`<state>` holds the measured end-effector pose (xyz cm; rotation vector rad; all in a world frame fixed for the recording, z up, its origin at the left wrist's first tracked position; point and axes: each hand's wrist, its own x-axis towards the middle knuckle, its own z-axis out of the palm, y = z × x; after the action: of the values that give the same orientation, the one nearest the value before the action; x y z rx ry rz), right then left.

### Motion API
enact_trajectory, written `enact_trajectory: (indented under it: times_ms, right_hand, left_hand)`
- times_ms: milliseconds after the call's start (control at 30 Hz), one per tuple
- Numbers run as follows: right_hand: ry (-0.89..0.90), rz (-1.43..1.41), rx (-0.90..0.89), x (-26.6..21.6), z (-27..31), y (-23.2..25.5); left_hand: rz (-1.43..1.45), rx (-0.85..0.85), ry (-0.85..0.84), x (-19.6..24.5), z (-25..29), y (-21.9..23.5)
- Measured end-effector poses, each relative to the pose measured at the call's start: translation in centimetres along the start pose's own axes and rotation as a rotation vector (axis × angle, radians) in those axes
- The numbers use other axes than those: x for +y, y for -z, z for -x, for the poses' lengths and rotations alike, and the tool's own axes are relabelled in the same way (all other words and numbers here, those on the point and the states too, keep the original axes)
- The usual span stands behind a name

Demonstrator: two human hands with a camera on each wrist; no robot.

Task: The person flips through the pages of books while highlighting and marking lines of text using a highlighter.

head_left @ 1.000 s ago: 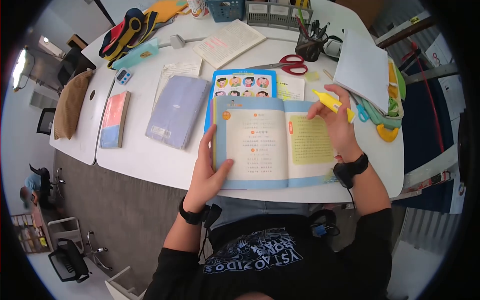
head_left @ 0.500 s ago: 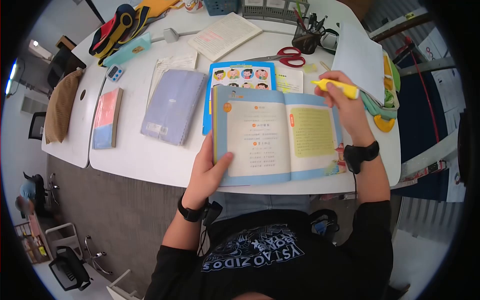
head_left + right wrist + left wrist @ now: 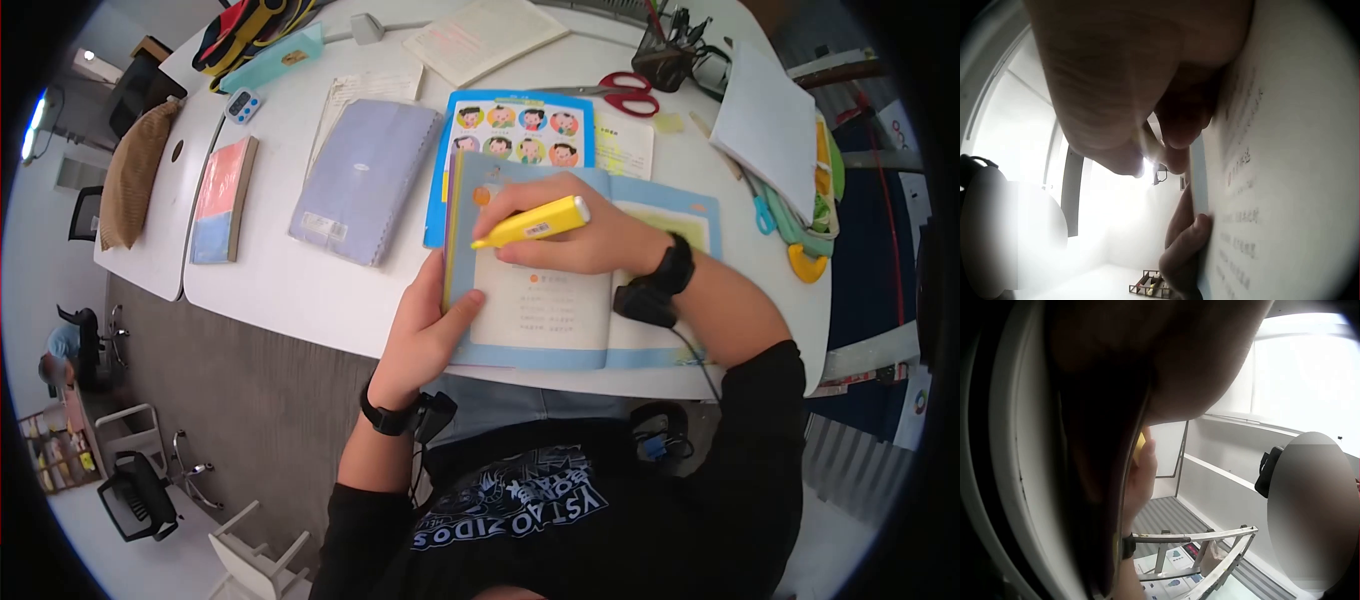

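Observation:
An open book [image 3: 545,352] with blue-bordered pages lies near the table's front edge. My left hand [image 3: 415,335] holds its left side, thumb on the page and fingers around the outer edge. In the right wrist view the left thumb [image 3: 1188,247] presses on the page margin. My right hand [image 3: 610,238] grips a yellow highlighter [image 3: 538,226] over the upper left page, its tip pointing left toward the margin. That hand covers the upper lines of print. The left wrist view is mostly dark, with a bit of the yellow highlighter [image 3: 1140,442] showing.
Behind the open book lies a blue book with cartoon faces [image 3: 437,215]. A purple notebook [image 3: 365,185] and a red-and-blue book [image 3: 222,205] lie to the left. Red-handled scissors [image 3: 632,100], a pen holder [image 3: 662,62] and a stack of white paper [image 3: 768,130] stand farther back and right.
My right hand has moved left with the highlighter, from above the right page's upper corner to over the left page. My left hand keeps its hold on the book.

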<state>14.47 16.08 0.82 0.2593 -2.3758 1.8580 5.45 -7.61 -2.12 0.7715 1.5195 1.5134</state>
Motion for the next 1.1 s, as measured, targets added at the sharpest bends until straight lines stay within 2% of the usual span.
enact_trajectory:
  times_ms: [100,167,333,400,467,567,667,800,867,900,967,1033,1100]
  right_hand:
    - [0.087,-0.091,0.031,0.2,-0.1,0.3]
    - [0.151,0.05,0.043,0.5,-0.2,0.6]
    - [0.178,0.116,0.004,1.1,-0.3,0.1]
    - [0.209,0.182,-0.001,1.2,-0.4,-0.3]
    - [0.229,0.279,0.122,1.5,-0.5,-0.9]
    - [0.242,0.311,0.143,1.5,-0.3,-1.3]
    - [0.316,0.326,0.044,0.7,-0.5,-0.6]
    - [0.273,0.313,0.098,1.0,-0.3,-0.9]
    - [0.238,0.253,-0.057,0.7,-0.4,-0.1]
    - [0.229,0.25,-0.064,0.8,-0.4,-0.3]
    - [0.211,0.262,0.13,1.1,-0.4,-0.8]
    - [0.202,0.273,0.129,1.0,-0.7,-0.8]
    - [0.191,0.286,0.131,0.9,-0.8,-0.6]
  left_hand:
    - [0.012,0.042,0.024,0.3,0.2,-0.3]
    - [0.002,0.06,0.011,0.4,0.1,-0.6]
    - [0.023,0.094,0.004,0.0,0.4,-0.6]
    - [-0.086,0.094,-0.032,0.0,0.7,-0.5]
    - [-0.064,0.093,-0.017,-0.1,0.7,-0.5]
    - [-0.054,0.083,-0.008,0.1,0.7,-0.5]
    - [-0.081,0.088,-0.034,-0.1,0.9,-0.6]
    - [-0.107,0.077,-0.054,-0.2,0.6,-0.2]
    - [-0.122,0.075,-0.058,-0.2,0.6,-0.1]
    - [-0.147,0.07,-0.056,-0.1,0.7,-0.1]
    - [-0.072,0.072,-0.006,0.3,0.8,-0.3]
    - [0.001,0.076,0.048,0.5,0.9,-0.3]
    - [-0.06,0.058,0.049,0.6,1.0,-0.2]
